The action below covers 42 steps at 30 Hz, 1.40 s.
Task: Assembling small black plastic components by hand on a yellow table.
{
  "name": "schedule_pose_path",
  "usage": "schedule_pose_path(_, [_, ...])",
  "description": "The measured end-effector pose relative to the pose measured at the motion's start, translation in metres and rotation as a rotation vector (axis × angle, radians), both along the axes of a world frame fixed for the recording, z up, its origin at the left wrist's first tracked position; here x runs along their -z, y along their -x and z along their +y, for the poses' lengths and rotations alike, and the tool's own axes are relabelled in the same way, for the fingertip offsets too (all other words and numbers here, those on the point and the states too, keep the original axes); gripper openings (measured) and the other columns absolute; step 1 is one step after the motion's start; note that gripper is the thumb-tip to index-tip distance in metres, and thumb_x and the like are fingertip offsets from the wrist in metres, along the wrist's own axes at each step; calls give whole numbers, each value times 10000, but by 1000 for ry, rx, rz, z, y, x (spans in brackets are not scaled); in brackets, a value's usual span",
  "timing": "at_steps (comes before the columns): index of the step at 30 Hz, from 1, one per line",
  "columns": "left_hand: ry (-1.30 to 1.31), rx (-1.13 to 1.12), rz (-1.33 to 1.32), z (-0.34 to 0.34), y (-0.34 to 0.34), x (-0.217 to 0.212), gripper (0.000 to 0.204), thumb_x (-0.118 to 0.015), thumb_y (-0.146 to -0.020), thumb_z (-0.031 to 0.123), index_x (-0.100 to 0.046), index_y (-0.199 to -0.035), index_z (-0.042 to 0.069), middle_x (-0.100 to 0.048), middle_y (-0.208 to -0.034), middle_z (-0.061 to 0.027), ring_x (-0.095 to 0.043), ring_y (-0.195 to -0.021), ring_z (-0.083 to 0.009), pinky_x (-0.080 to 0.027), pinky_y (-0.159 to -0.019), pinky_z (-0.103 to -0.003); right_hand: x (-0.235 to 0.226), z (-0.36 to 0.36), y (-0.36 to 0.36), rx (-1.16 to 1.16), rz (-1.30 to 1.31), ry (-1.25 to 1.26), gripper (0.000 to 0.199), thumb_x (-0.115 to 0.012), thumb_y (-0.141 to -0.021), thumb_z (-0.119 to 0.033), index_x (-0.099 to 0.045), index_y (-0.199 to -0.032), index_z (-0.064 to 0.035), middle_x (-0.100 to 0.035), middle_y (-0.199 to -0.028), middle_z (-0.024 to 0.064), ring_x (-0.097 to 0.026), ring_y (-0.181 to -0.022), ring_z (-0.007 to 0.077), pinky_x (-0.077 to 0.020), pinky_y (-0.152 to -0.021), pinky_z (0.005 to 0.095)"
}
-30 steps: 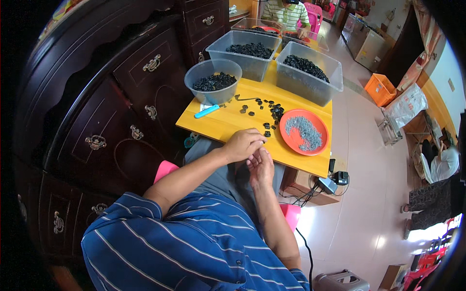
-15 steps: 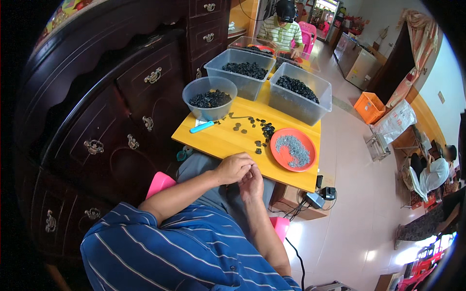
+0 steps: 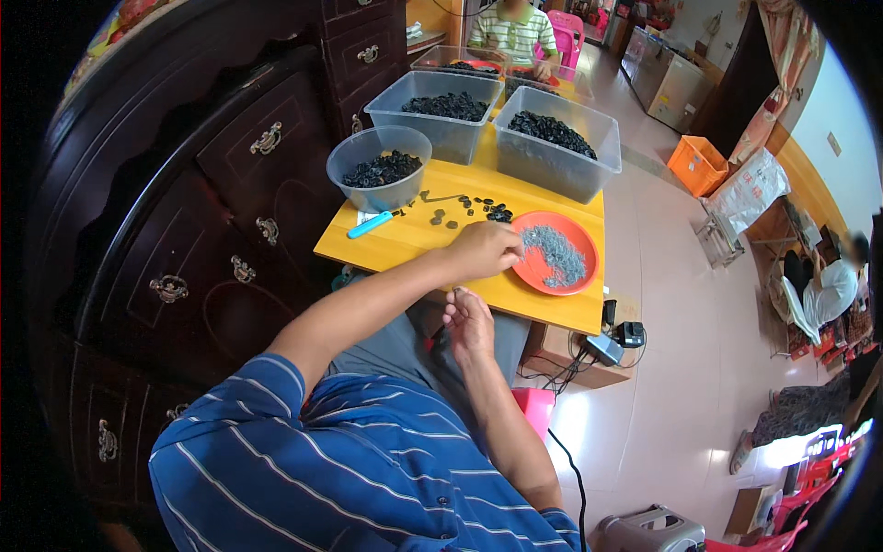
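Two big tubs (image 3: pixel 552 172) and a round bowl (image 3: pixel 391 196) stand beyond the red plate (image 3: pixel 533 273) of grey bits (image 3: pixel 560 255); left hand (image 3: pixel 485 250) at its left rim, fingertips bunched, contents hidden; right hand (image 3: pixel 471 325) nearer, loosely curled, grip impossible to tell.

The near end of the table (image 3: pixel 395 247) is bearing two rectangular bins (image 3: pixel 561 172), one round tub (image 3: pixel 395 194), one orange-red plate (image 3: pixel 531 268) and one blue-handled tool (image 3: pixel 370 225).

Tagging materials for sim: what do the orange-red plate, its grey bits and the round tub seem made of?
Orange-red plate: likely plastic, smooth; even colour, slight sheen.
Small grey bits: possibly metal, silvery; too small to be sure.
Round tub: probably plastic, smooth; hazy, translucent wall.
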<state>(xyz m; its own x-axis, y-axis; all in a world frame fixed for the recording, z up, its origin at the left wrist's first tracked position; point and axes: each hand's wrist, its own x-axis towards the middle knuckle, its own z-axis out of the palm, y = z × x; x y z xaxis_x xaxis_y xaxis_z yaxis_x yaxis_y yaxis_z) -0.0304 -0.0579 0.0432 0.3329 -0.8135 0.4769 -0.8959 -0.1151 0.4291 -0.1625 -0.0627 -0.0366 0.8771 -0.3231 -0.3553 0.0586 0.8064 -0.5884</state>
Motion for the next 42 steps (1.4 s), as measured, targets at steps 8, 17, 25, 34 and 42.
schedule_pose_path(8, [-409, 63, -192, -74, -17, 23, 63, -701, -741, 153, -708, -793, 118, -688, -835, -89, -674, -841, -305, -520, -699, -464, -3, 6, 1, -34, -12, 11, 170, -560, -871, -2, -558, -1002, -110, -635, -832, 40, -549, -616, 106, -482, -562, 231])
schedule_pose_path(17, [-459, 286, -299, -96, -30, 28, 63, -676, -741, 159, -685, -770, 104, -690, -809, -100, -672, -828, -324, -517, -703, -489, -4, 1, 0, -32, -17, -23, 170, -608, -916, -71, -591, -1085, -69, -655, -854, 33, -586, -650, 101, -498, -583, 226])
schedule_pose_path(25, [-613, 327, -342, -98, -25, 12, 98, -643, -743, 155, -655, -791, 70, -675, -778, -140, -664, -790, -358, -499, -681, -500, 0, 4, -2, -55, -62, 11, 210, -672, -938, -107, -607, -1131, -58, -666, -869, 19, -593, -650, 87, -487, -550, 203])
schedule_pose_path(34, [-75, 182, 227, -21, -14, 4, 66, -622, -764, 46, -576, -810, 43, -624, -706, -78, -615, -630, -199, -472, -572, -350, -11, 6, 0, 36, -27, 71, 82, -617, -992, -160, -608, -1027, -86, -658, -896, 10, -588, -644, 78, -478, -521, 202])
schedule_pose_path(42, [146, -52, 507, 81, -2, 34, 109, -614, -826, 8, -696, -898, 9, -701, -863, -76, -664, -803, -144, -534, -730, -295, 4, 2, -6, 66, -41, 193, 220, -608, -993, -130, -647, -1190, -41, -668, -927, 17, -583, -665, 62, -478, -577, 184])
